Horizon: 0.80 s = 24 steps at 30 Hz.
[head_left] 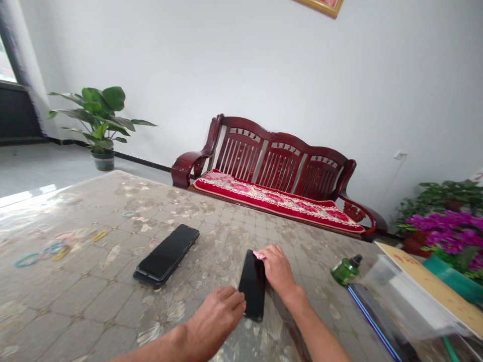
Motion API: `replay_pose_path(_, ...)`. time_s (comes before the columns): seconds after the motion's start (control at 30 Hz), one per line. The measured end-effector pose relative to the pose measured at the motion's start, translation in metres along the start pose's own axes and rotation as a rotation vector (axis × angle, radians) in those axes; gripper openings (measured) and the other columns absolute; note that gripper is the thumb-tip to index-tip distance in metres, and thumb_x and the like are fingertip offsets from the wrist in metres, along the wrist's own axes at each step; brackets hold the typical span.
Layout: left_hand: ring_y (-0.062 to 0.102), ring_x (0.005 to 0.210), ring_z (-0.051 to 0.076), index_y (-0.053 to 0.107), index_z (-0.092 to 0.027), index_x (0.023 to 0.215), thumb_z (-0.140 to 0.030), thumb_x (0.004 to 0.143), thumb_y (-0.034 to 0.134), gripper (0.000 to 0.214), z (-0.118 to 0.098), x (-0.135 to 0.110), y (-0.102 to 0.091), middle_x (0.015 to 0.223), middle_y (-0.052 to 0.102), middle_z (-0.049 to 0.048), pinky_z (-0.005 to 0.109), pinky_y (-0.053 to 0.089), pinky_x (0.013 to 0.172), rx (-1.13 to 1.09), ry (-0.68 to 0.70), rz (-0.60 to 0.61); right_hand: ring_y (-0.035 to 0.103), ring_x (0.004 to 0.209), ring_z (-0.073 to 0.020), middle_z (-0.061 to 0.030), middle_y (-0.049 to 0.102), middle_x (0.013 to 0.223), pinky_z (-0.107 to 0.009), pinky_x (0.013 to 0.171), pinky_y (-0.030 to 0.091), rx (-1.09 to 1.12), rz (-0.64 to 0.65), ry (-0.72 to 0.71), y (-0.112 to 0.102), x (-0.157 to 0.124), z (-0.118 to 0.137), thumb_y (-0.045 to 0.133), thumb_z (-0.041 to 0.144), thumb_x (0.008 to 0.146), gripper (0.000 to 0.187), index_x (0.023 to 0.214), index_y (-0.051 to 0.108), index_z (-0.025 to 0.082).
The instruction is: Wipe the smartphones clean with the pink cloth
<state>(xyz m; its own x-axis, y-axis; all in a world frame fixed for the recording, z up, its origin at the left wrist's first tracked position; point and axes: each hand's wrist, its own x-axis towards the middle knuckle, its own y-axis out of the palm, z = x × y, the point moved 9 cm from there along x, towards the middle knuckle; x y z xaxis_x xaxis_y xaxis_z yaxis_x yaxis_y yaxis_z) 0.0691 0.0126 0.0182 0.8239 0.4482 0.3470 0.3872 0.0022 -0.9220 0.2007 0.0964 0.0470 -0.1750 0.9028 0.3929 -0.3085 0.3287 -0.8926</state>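
A black phone (252,286) lies flat on the patterned table (113,281) in front of me. My left hand (217,317) rests at the phone's near left edge with the fingers curled against it. My right hand (277,269) lies over the phone's far right side and pinches a small pink thing (259,255) against the screen. A stack of two more black phones (167,254) lies to the left, untouched.
Coloured rubber bands (56,249) lie scattered at the table's left. A small green bottle (345,270), clear plastic bags (400,301) and a cardboard sheet (433,281) sit at the right. Beyond the table stand a red wooden bench (279,176) and potted plants (98,125).
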Motion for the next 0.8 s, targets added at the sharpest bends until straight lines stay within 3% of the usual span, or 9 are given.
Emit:
replay_pose_path(0.13,0.061,0.089,0.021,0.060,-0.018,0.103,-0.008,0.092,0.057,0.015,0.000,-0.001,0.002,0.096,0.067,0.0070,0.030,0.051,0.081,0.016,0.010,0.000,0.057,0.084,-0.0200,-0.0042,0.064,0.085,-0.030,0.078,0.042,0.026,-0.022,0.031,0.001,0.001,-0.003,0.045,0.011,0.095,0.030,0.081,0.068,0.024)
replay_pose_path(0.37,0.060,0.084,0.020,0.059,-0.018,0.097,-0.009,0.092,0.057,0.011,0.002,-0.001,0.007,0.094,0.065,0.0059,0.029,0.050,0.078,0.011,-0.005,-0.027,0.055,0.086,-0.0194,-0.0033,0.061,0.086,-0.030,0.077,0.042,0.124,0.005,-0.073,-0.004,-0.043,0.021,0.045,0.008,0.094,0.030,0.093,0.069,0.025)
replay_pose_path(0.63,0.061,0.088,0.020,0.059,-0.018,0.099,-0.007,0.092,0.056,0.014,0.001,-0.001,0.003,0.097,0.066,0.0061,0.029,0.051,0.080,0.037,-0.001,-0.033,0.056,0.084,-0.0193,-0.0041,0.063,0.084,-0.030,0.078,0.042,0.091,-0.041,0.045,-0.002,-0.013,0.014,0.047,0.013,0.096,0.027,0.080,0.067,0.023)
replay_pose_path(0.8,0.062,0.082,0.020,0.060,-0.017,0.094,-0.006,0.091,0.059,0.012,0.001,0.001,0.005,0.093,0.066,0.0045,0.030,0.052,0.076,0.075,-0.005,-0.003,0.054,0.085,-0.0184,-0.0029,0.061,0.084,-0.029,0.075,0.040,0.124,0.021,-0.057,-0.004,-0.033,0.038,0.049,0.007,0.093,0.026,0.082,0.068,0.022)
